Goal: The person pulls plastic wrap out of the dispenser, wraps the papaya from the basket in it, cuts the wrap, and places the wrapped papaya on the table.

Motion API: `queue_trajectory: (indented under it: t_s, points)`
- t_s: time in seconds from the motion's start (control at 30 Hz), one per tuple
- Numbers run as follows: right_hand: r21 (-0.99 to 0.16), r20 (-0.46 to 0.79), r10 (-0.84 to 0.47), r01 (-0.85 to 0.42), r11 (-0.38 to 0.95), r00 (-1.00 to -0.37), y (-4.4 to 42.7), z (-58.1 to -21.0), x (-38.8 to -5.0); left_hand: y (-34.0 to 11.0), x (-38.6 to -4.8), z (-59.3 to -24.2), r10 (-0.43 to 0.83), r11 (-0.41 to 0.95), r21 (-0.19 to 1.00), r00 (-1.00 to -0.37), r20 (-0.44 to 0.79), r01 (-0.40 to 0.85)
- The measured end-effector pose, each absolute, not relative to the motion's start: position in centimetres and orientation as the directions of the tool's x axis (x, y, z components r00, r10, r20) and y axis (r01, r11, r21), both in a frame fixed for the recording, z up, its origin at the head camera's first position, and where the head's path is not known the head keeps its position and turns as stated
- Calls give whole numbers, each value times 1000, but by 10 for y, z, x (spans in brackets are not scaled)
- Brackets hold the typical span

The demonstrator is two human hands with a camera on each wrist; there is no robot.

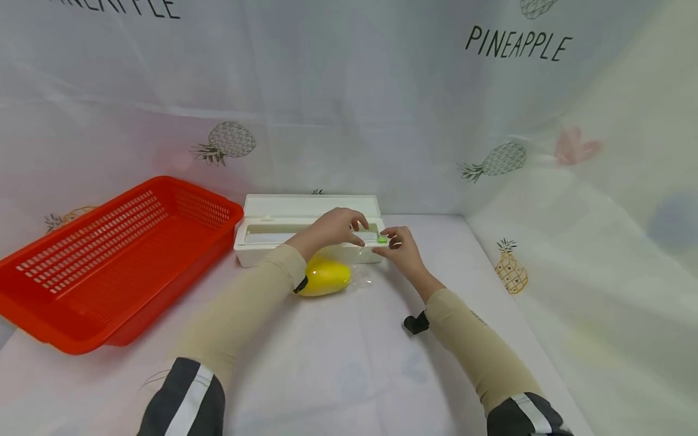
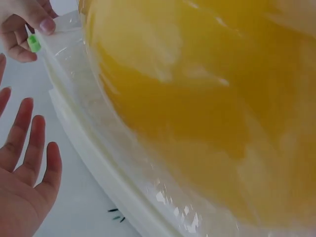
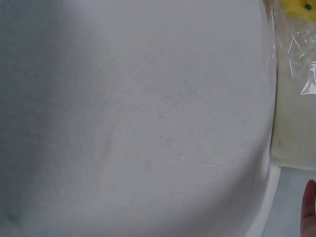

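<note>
A white cling film box (image 1: 305, 255) with its lid raised stands at the back of the table. A small green slide cutter (image 1: 382, 239) sits at its right end. My right hand (image 1: 402, 248) pinches the cutter between thumb and fingers, near the film's corner in the left wrist view. My left hand (image 1: 334, 229) hovers over the box with fingers spread, holding nothing; the left wrist view shows the left hand (image 2: 24, 173) apart from the film. In front of the box lies a yellow oval thing (image 1: 325, 277) with clear plastic film (image 2: 74, 64) about it; its kind is unclear.
To the left, a red plastic basket (image 1: 125, 303) with slotted walls reaches close to the box. A pale cloth (image 1: 349, 375) covers the table. Pineapple-printed curtains (image 1: 349, 91) hang behind and on the right.
</note>
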State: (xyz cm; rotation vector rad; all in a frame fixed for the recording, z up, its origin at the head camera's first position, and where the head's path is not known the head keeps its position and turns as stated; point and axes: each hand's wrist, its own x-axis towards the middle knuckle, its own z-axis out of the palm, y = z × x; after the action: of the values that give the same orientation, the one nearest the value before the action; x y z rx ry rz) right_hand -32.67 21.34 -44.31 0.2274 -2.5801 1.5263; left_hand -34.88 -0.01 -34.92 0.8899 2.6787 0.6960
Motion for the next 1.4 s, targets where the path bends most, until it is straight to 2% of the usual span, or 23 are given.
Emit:
queue_trajectory:
  t_s: [0.17,0.33,0.7,1.0,1.4]
  points:
    - [-845,181,-77,-195,497,-980,215,-448,-328,15,-357,-352,604,708,508,-793,-76,491]
    - [-887,116,-76,-138,440,-990,218,-449,-330,27,-367,-355,625,697,493,-779,-59,521]
    - [-954,-53,-98,22,299,-994,224,-451,-335,48,-382,-363,748,641,338,-660,-73,689]
    - [-957,-67,-178,13,290,-982,223,-443,-331,61,-383,-364,778,628,147,-623,-89,764]
    - [-958,-99,-175,46,282,-980,227,-454,-337,60,-378,-350,815,573,121,-549,-185,810]
